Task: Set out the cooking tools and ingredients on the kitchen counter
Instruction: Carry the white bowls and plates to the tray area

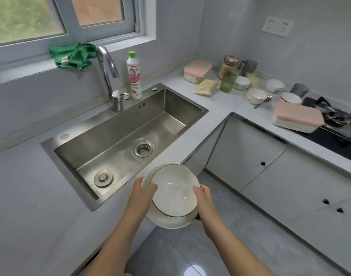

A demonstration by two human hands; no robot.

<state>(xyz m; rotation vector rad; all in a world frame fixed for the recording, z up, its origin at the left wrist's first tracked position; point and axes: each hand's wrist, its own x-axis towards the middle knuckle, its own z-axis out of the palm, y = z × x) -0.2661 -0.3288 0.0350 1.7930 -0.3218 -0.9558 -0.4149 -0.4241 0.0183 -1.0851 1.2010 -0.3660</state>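
Observation:
A large white bowl [173,198] with a thin dark rim line is held in the air in front of the counter corner, tilted toward me and empty. My left hand [143,194] grips its left rim with the thumb inside. My right hand [203,198] grips the right rim the same way. On the counter [220,110] to the far right lie a bag of noodles [206,87], a green glass [228,81], a jar [228,66], several small white bowls [256,96] and a spoon [264,101].
A steel sink [119,140] with a tap [107,70] and a detergent bottle [134,75] fills the left counter. Two pink-lidded boxes [197,70] [298,116] stand right, one at the stove [341,124]. A green cloth [73,55] lies on the sill. Cabinet doors [248,154] are below.

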